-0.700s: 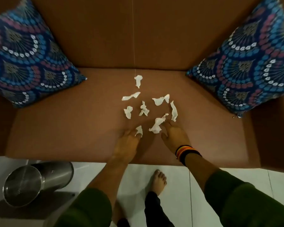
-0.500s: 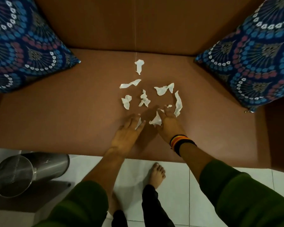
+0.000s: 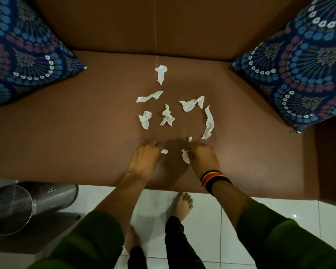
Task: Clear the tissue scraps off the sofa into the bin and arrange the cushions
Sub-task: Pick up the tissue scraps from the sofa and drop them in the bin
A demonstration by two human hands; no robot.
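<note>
Several white tissue scraps point(image 3: 166, 117) lie scattered on the middle of the brown sofa seat point(image 3: 76, 133). My left hand point(image 3: 144, 161) rests on the seat with its fingers curled around a small tissue scrap point(image 3: 164, 151). Beside it, my right hand point(image 3: 203, 158), with bangles at the wrist, is pinched on a larger tissue scrap point(image 3: 185, 156). A blue patterned cushion point(image 3: 25, 49) leans in the left corner and another blue cushion point(image 3: 299, 70) in the right corner. A steel mesh bin point(image 3: 17, 206) stands on the floor at the lower left.
The sofa's brown backrest point(image 3: 144, 22) rises behind the scraps. White floor tiles point(image 3: 211, 226) lie in front of the sofa, where my bare feet point(image 3: 182, 204) stand. The bin sits on a dark mat point(image 3: 27, 243).
Both hands have closed their fingers: the left around the small scrap, the right onto the larger scrap. The view has tilted down and moved closer to the seat.
</note>
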